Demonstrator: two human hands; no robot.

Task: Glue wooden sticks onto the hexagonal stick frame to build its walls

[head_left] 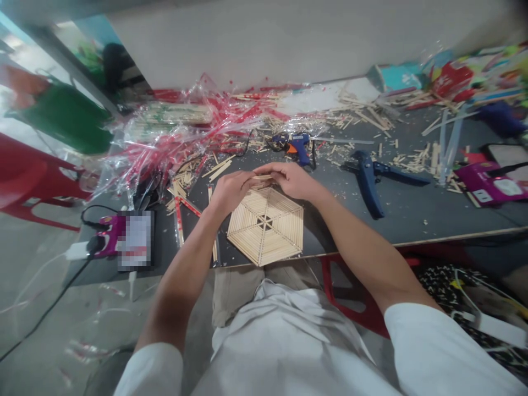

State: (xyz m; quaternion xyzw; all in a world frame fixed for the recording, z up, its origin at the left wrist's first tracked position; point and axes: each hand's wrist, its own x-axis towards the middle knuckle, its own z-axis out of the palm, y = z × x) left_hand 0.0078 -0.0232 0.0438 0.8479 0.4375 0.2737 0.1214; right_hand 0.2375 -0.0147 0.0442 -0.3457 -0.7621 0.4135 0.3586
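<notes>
A hexagonal panel of pale wooden sticks (278,234), split by spokes into triangular sections around a small dark centre, lies at the table's front edge before me. At its far side, my left hand (233,192) and my right hand (293,180) meet with curled fingers. Between their fingertips are a few short wooden sticks (263,178), pinched from both sides along the panel's far edge. The fingers partly cover that edge, so whether these sticks touch the panel cannot be made out. A blue hot glue gun (302,148) with an orange trigger lies just beyond my right hand.
Blue-handled cutters (368,184) lie right of my right forearm. Clear and red plastic wrappers (165,143) and scattered stick offcuts (367,113) cover the back. A purple power strip (109,236) with cables sits left, another purple device (489,184) right. A red stool (31,176) stands left.
</notes>
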